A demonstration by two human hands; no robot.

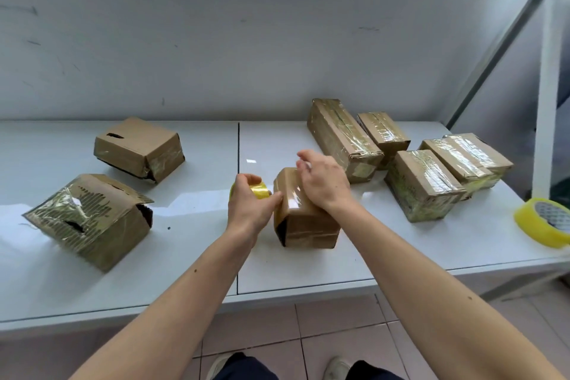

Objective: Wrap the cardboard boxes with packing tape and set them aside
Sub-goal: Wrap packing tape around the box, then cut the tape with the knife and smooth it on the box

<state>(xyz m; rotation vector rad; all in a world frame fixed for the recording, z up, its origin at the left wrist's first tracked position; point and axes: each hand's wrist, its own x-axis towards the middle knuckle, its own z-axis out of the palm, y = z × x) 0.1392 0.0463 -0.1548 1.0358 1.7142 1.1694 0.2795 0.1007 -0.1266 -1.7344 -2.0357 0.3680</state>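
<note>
left hand has its fingers curled round a yellow tape roll, holding it right against the left side of the small box in the middle of the table. right hand is resting on top of that same box, palm down on the shiny taped face, fingers loosely bent over the far edge (not really gripping anything as far as i can see). the box sits on the white table near the front edge, a dark gap showing at its near left corner.

further out on the right there's a cluster of 4 taped boxes: a long one standing closest to the hands, a smaller one just behind it, then 1 more and another side by side. a 2nd tape roll lies at the right end of the table.

over on the left, well apart from the hands, 2 rougher boxes: 1 at the back with a slot torn in the top, and 1 nearer tilted, with ripped cardboard showing the corrugation.
</note>
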